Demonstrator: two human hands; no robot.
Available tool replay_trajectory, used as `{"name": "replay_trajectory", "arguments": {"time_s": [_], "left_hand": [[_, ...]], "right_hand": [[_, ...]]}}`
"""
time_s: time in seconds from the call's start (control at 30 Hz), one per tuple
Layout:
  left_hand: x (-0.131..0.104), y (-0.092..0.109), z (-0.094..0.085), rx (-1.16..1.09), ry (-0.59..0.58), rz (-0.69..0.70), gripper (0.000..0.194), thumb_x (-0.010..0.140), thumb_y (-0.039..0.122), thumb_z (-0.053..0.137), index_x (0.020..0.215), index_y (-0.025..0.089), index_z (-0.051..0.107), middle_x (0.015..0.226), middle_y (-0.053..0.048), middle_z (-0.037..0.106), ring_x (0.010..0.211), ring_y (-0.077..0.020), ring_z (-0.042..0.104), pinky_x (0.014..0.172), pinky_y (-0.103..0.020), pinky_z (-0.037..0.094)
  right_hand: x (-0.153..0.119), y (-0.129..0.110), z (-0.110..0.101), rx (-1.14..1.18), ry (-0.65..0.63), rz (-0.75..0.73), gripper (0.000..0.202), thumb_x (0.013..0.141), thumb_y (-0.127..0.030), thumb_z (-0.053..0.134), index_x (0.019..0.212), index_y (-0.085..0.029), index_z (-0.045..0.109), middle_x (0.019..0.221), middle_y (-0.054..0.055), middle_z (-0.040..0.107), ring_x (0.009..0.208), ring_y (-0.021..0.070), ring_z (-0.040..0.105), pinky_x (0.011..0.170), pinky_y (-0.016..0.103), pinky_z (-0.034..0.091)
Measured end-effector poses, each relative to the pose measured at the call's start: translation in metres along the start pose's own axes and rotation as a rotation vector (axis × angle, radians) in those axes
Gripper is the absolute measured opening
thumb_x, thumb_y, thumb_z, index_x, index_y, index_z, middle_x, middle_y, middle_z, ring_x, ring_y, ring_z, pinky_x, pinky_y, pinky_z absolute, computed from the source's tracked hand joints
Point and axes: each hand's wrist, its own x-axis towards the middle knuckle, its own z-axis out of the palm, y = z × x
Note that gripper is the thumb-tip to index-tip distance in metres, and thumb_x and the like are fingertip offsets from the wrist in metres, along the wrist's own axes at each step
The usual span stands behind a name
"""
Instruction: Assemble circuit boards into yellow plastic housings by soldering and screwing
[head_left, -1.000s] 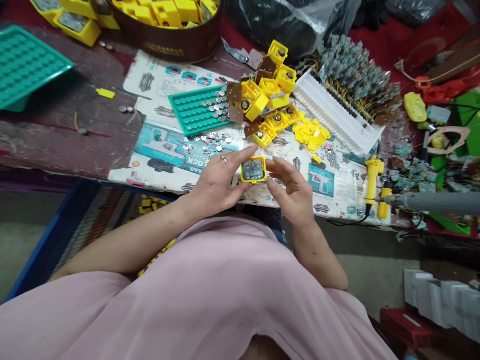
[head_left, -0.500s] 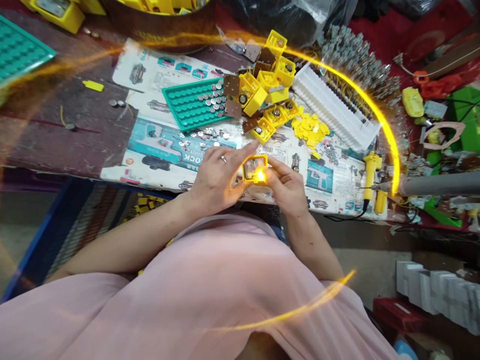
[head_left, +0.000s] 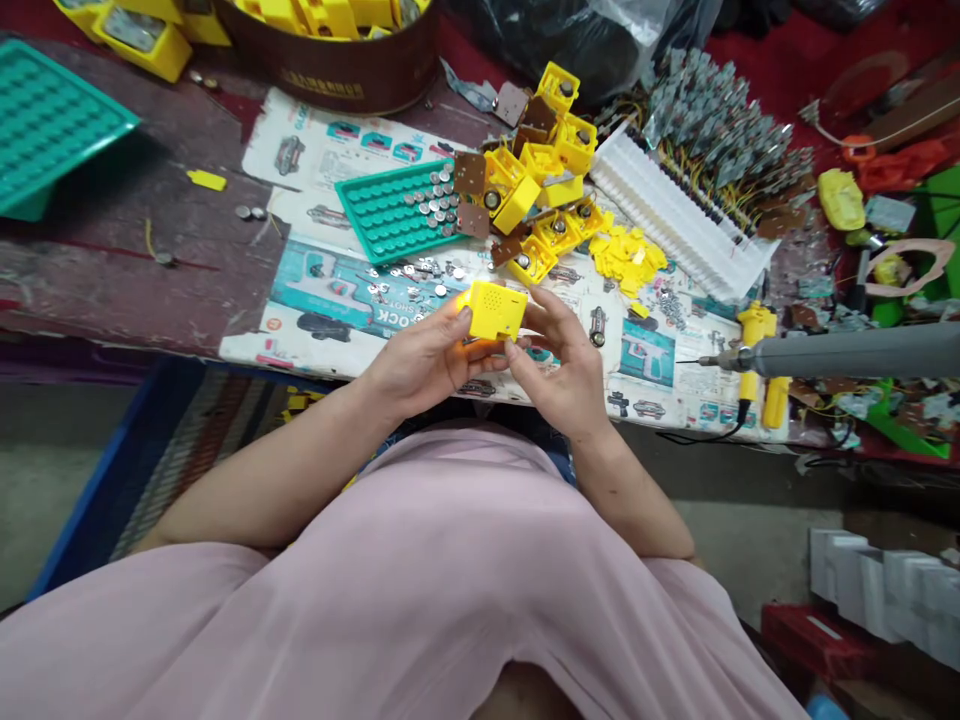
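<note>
Between my hands, above the table's front edge, is a small yellow plastic case (head_left: 495, 310) with a patch of small holes on its upper face. My left hand (head_left: 420, 362) grips its left side, thumb on top, and an orange glow shows on those fingers. The fingers of my right hand (head_left: 566, 370) touch its right side and lower corner. Just beyond lie open yellow cases (head_left: 531, 262) with brown circuit boards attached, a heap of small yellow plastic pieces (head_left: 626, 258), and a green tray (head_left: 375, 215) with button cells on it.
A white ridged rack (head_left: 675, 220) with wired metal parts stands right of the cases. A grey pointed tool (head_left: 825, 352) juts in from the right, near a yellow-handled tool (head_left: 757, 330). At the back stands a brown round tin (head_left: 337, 70); another green tray (head_left: 52, 120) lies far left.
The yellow case has been turned over, from its open side with a bright light inside to its holed face. My left thumb has moved on top, and the view has shifted slightly.
</note>
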Motion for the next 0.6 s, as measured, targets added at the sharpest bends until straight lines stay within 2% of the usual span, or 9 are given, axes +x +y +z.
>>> {"name": "replay_trajectory", "arguments": {"time_s": [0.13, 0.23, 0.43, 0.5, 0.6], "left_hand": [[0.000, -0.003, 0.001, -0.002, -0.037, 0.014, 0.051, 0.085, 0.043, 0.075, 0.130, 0.026, 0.057, 0.122, -0.004, 0.070, 0.110, -0.0225, 0.069, 0.093, -0.031, 0.054], [-0.001, -0.006, 0.000, -0.021, -0.038, 0.035, 0.053, 0.079, 0.044, 0.082, 0.124, 0.026, 0.062, 0.118, -0.003, 0.071, 0.107, -0.0203, 0.070, 0.088, -0.026, 0.054], [-0.003, -0.014, -0.004, -0.026, -0.080, 0.092, 0.037, 0.080, 0.041, 0.081, 0.113, 0.030, 0.070, 0.112, 0.001, 0.072, 0.102, -0.0140, 0.068, 0.087, -0.022, 0.053], [-0.003, -0.012, -0.007, 0.012, -0.079, 0.094, 0.038, 0.080, 0.042, 0.081, 0.113, 0.029, 0.070, 0.113, 0.000, 0.072, 0.101, -0.0147, 0.068, 0.086, -0.023, 0.053], [-0.009, 0.002, -0.015, 0.123, -0.032, 0.146, 0.047, 0.073, 0.042, 0.086, 0.115, 0.026, 0.070, 0.113, -0.003, 0.072, 0.099, -0.0174, 0.068, 0.085, -0.026, 0.055]], "right_hand": [[0.000, 0.002, 0.004, 0.013, 0.003, 0.023, 0.055, 0.084, -0.032, 0.067, 0.136, -0.029, 0.050, 0.128, 0.004, 0.070, 0.109, 0.0194, 0.071, 0.097, 0.036, 0.060], [0.000, 0.002, 0.006, 0.047, -0.011, 0.031, 0.053, 0.084, -0.028, 0.065, 0.134, -0.029, 0.050, 0.123, 0.003, 0.072, 0.104, 0.0182, 0.072, 0.094, 0.035, 0.061], [-0.004, 0.003, 0.011, 0.013, 0.008, 0.002, 0.049, 0.084, -0.024, 0.061, 0.132, -0.026, 0.050, 0.119, 0.005, 0.072, 0.103, 0.0179, 0.072, 0.092, 0.034, 0.062], [-0.004, 0.005, 0.008, 0.024, -0.052, -0.006, 0.051, 0.086, -0.027, 0.063, 0.136, -0.026, 0.049, 0.126, 0.006, 0.070, 0.106, 0.0176, 0.072, 0.095, 0.034, 0.061], [-0.008, 0.008, 0.000, 0.023, -0.166, -0.006, 0.069, 0.083, -0.035, 0.074, 0.144, -0.031, 0.043, 0.135, 0.007, 0.066, 0.109, 0.0187, 0.071, 0.099, 0.038, 0.060]]}}
